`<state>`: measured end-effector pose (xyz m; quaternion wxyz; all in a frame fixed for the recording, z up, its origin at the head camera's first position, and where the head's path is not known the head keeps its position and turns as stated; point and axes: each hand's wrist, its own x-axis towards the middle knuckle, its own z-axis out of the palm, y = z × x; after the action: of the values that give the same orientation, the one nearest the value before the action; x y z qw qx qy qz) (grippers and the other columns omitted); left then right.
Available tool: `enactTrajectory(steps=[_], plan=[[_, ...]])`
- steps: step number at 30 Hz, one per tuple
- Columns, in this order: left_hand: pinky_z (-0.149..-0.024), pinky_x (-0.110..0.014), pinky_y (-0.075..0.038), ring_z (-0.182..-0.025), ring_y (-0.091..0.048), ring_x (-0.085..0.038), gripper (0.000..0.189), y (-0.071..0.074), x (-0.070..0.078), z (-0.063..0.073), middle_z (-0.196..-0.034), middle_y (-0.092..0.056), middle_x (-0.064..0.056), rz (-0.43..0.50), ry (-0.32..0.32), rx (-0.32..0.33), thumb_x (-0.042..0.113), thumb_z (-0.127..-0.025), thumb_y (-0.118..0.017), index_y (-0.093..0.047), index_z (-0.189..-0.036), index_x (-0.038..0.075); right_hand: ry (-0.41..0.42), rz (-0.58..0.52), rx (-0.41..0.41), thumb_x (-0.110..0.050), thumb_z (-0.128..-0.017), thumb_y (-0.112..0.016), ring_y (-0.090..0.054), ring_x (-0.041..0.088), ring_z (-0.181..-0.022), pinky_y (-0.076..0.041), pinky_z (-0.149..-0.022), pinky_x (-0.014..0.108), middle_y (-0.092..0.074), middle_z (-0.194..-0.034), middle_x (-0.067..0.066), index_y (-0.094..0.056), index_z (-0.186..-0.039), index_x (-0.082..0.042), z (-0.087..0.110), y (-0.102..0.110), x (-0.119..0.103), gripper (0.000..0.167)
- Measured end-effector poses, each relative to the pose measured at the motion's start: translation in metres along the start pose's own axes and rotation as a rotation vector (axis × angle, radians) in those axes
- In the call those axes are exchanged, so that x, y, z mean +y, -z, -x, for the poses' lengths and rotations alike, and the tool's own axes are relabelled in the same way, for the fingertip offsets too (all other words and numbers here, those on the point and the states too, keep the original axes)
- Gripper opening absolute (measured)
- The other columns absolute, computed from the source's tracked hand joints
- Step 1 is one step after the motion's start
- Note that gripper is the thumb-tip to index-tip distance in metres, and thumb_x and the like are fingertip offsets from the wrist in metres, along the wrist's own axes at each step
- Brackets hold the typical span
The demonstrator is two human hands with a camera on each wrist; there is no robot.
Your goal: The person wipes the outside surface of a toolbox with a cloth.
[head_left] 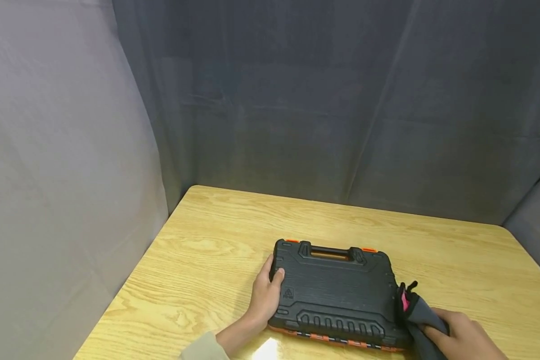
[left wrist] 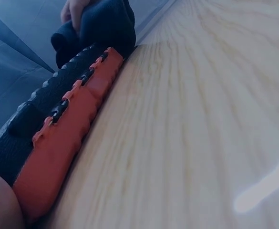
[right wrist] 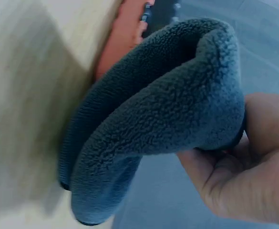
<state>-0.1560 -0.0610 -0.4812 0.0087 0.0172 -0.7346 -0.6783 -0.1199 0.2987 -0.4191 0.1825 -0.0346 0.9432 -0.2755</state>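
A black plastic tool case [head_left: 333, 285] with an orange underside lies flat on the table, its carry handle facing away. My left hand [head_left: 265, 295] grips its left edge, thumb on the lid and fingers down the side. In the left wrist view the case's orange base [left wrist: 67, 148] and black hinges show along the near side. At the right end, my right hand [head_left: 463, 335] pinches a folded grey cloth [head_left: 423, 315] with a black edge and a bit of pink, held against the case's side. The right wrist view shows this fuzzy cloth [right wrist: 163, 95] bunched between thumb and fingers.
The wood-grain table [head_left: 198, 240] extends behind and to both sides of the case. Dark grey curtain [head_left: 297, 100] hangs behind its far edge, and a lighter grey drape [head_left: 72, 150] stands along the left. A bright reflection lies on the tabletop near the left forearm.
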Motion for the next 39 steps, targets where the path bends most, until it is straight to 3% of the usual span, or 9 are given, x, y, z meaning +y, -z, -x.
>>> enactTrajectory(steps=[8,12,15,21,24,26,29,32,39], plan=[[-0.114,-0.057,-0.024,-0.144,-0.026,-0.040,0.060,0.000,0.000,0.001,-0.159,-0.023,-0.024,0.005,-0.001,-0.009,0.018,-0.107,-0.045,-0.019,-0.157,-0.002,0.028,-0.011,0.094,-0.036,-0.101,-0.060,-0.061,0.024,-0.082,-0.050,-0.067,0.041,-0.067,-0.097,0.010,-0.063,-0.123,0.004,0.004,0.002,-0.036,0.046],[-0.113,-0.057,-0.027,-0.141,-0.031,-0.040,0.061,0.000,-0.002,0.000,-0.158,-0.027,-0.025,0.009,-0.005,-0.012,0.018,-0.106,-0.045,-0.018,-0.157,-0.003,0.217,-0.007,0.196,-0.034,-0.099,-0.064,-0.063,0.038,-0.107,-0.054,-0.080,0.054,-0.063,-0.124,0.022,-0.056,-0.138,0.002,0.003,-0.014,-0.050,0.053],[-0.113,-0.057,-0.027,-0.142,-0.031,-0.040,0.061,0.000,-0.003,0.000,-0.158,-0.026,-0.025,0.011,-0.002,-0.010,0.018,-0.107,-0.045,-0.018,-0.157,-0.003,0.370,-0.022,0.247,-0.026,-0.097,-0.068,-0.054,0.048,-0.122,-0.043,-0.093,0.067,-0.053,-0.139,0.026,-0.050,-0.144,0.002,-0.001,-0.028,-0.059,0.058],[-0.111,-0.056,-0.032,-0.140,-0.034,-0.038,0.061,0.000,-0.001,-0.001,-0.158,-0.027,-0.025,0.023,0.007,-0.015,0.019,-0.107,-0.045,-0.018,-0.157,-0.002,0.580,-0.027,0.176,-0.020,-0.096,-0.068,-0.044,0.047,-0.131,-0.027,-0.100,0.075,-0.049,-0.147,0.020,-0.047,-0.149,-0.004,-0.016,-0.061,-0.074,0.059],[-0.106,-0.052,-0.038,-0.133,-0.043,-0.035,0.061,0.001,0.000,0.000,-0.155,-0.033,-0.025,0.023,0.013,-0.017,0.019,-0.107,-0.045,-0.019,-0.157,-0.002,0.735,0.067,0.145,-0.028,-0.097,-0.066,-0.045,0.042,-0.133,-0.017,-0.113,0.063,-0.051,-0.147,0.011,-0.048,-0.149,-0.012,-0.023,-0.080,-0.079,0.058],[-0.104,-0.050,-0.041,-0.130,-0.047,-0.033,0.060,0.001,0.000,0.000,-0.153,-0.036,-0.024,0.015,0.009,-0.019,0.020,-0.107,-0.045,-0.020,-0.157,-0.001,0.865,0.154,0.176,-0.038,-0.096,-0.066,-0.047,0.034,-0.134,-0.007,-0.120,0.045,-0.051,-0.147,0.005,-0.049,-0.149,-0.017,-0.025,-0.092,-0.083,0.059],[-0.103,-0.046,-0.044,-0.126,-0.052,-0.031,0.060,0.002,-0.001,0.000,-0.149,-0.042,-0.023,0.031,0.000,-0.038,0.021,-0.107,-0.044,-0.020,-0.158,0.000,1.067,0.283,0.268,-0.054,-0.096,-0.059,-0.046,0.023,-0.136,0.006,-0.115,0.018,-0.051,-0.148,0.000,-0.049,-0.150,-0.021,-0.027,-0.105,-0.090,0.064],[-0.101,-0.040,-0.047,-0.123,-0.055,-0.029,0.059,0.003,-0.003,-0.001,-0.146,-0.047,-0.021,0.071,-0.010,-0.065,0.023,-0.108,-0.043,-0.020,-0.159,0.002,1.192,0.366,0.335,-0.062,-0.096,-0.052,-0.039,0.018,-0.141,0.002,-0.118,0.025,-0.049,-0.150,-0.002,-0.047,-0.151,-0.022,-0.027,-0.111,-0.097,0.068],[-0.100,-0.036,-0.048,-0.128,-0.051,-0.037,0.060,0.005,-0.005,-0.001,-0.151,-0.037,-0.028,0.210,-0.064,-0.129,0.016,-0.108,-0.043,-0.016,-0.157,-0.004,1.363,0.447,0.333,-0.054,-0.100,-0.051,-0.033,0.016,-0.144,-0.001,-0.120,0.034,-0.052,-0.147,0.000,-0.057,-0.143,-0.018,-0.030,-0.121,-0.113,0.057]])
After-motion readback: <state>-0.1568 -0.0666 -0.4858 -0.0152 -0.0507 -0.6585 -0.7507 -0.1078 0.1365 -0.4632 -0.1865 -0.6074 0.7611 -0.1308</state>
